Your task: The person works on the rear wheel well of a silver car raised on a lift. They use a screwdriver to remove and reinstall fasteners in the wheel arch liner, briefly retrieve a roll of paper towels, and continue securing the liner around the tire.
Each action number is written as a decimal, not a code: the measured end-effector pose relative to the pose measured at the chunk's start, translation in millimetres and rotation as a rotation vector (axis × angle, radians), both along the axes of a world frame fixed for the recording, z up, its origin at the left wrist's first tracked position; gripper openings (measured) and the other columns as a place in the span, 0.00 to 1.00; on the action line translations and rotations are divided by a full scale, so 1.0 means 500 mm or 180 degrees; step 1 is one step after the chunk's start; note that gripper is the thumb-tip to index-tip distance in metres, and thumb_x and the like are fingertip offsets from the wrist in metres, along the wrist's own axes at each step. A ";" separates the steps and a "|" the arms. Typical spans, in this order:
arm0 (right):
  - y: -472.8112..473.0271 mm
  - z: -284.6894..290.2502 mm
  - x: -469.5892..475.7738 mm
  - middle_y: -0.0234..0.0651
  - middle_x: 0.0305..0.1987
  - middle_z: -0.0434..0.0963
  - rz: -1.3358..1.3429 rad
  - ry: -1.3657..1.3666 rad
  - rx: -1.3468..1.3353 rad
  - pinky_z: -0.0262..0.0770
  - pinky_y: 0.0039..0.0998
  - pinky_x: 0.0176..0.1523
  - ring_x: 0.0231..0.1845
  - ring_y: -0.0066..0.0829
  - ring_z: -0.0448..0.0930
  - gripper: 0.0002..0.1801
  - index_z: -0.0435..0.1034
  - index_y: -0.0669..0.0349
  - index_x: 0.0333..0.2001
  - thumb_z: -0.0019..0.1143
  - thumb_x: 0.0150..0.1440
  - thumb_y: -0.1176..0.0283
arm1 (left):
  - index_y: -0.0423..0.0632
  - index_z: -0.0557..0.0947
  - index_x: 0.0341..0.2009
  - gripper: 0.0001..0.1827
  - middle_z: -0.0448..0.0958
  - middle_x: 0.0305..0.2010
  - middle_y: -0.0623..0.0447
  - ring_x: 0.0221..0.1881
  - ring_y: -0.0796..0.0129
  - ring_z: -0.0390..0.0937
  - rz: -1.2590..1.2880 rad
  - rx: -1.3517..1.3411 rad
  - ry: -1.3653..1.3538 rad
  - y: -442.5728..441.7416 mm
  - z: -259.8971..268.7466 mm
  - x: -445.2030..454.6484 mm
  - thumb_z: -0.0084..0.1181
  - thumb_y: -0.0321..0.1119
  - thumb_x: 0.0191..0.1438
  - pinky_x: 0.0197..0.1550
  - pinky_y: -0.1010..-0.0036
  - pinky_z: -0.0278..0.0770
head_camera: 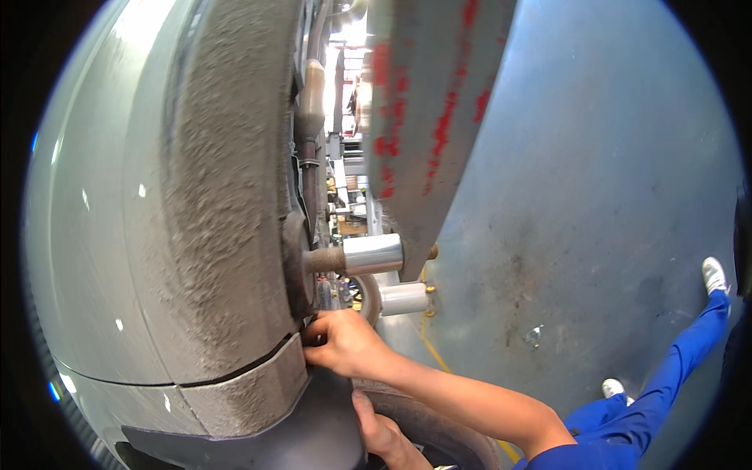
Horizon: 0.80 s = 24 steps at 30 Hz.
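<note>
My right hand (346,346) reaches up to the lower edge of a mud-caked car sill (229,235), beside a panel seam. Thumb and fingers bend towards each other at the edge of the short end panel (252,385). The fingertips are partly hidden, and I cannot tell whether a small part is between them. My left hand (382,432) is lower in the picture, at the edge of the black plastic wheel-arch trim (317,420), thumb raised and other fingers curled. Its grip is hidden. A tyre (435,411) lies behind both hands.
A grey lift arm (435,117) with worn red paint carries a metal post (373,254) against the sill, close to my right hand. Another lift post (405,298) stands farther off. Exhaust piping (310,106) runs underneath. The blue-grey floor (587,147) has a yellow line (435,349).
</note>
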State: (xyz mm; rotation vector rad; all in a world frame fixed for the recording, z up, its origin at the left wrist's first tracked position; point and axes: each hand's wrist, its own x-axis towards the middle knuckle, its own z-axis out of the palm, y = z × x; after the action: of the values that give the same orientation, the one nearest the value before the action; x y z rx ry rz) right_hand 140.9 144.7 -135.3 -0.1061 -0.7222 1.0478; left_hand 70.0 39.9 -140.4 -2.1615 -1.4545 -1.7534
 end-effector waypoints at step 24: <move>0.009 0.005 -0.020 0.39 0.33 0.77 0.0650 0.0025 -0.0015 0.73 0.28 0.37 0.32 0.24 0.77 0.16 0.75 0.69 0.40 0.60 0.44 0.79 | 0.35 0.69 0.55 0.25 0.70 0.56 0.43 0.54 0.63 0.69 0.0485 -0.0327 0.0857 -0.028 0.004 -0.081 0.56 0.28 0.53 0.59 0.71 0.64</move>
State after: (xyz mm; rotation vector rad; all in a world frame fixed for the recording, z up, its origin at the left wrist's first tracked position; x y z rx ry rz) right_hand 130.9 149.2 -132.9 -0.0324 -0.7344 1.2441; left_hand 29.3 25.8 -138.2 -2.1632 -1.6180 -1.3090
